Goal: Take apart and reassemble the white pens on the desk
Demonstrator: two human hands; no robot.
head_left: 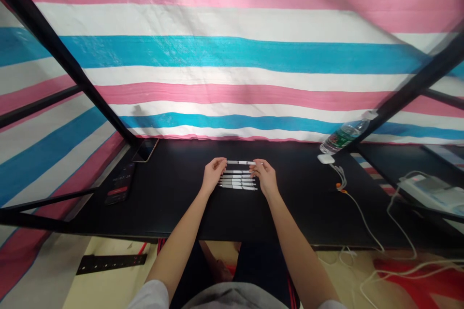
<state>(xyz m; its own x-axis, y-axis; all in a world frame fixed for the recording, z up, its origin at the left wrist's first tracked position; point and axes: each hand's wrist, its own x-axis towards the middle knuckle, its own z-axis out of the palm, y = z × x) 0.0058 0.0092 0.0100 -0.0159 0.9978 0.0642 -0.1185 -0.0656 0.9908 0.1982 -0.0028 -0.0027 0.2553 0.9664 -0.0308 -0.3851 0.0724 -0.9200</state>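
Several white pens (237, 180) lie side by side in a neat row on a black table (181, 203). One more white pen (240, 162) is held crosswise just beyond the row, lifted slightly. My left hand (213, 174) pinches its left end. My right hand (264, 175) pinches its right end. Both hands sit at the ends of the row, fingers closed on the pen.
A phone (145, 149) lies at the table's back left, a dark device (120, 183) beside it. A water bottle (343, 135) leans at the back right by a white charger (326, 159) with cable. A striped tarp (232, 53) hangs behind black frame bars (68, 65).
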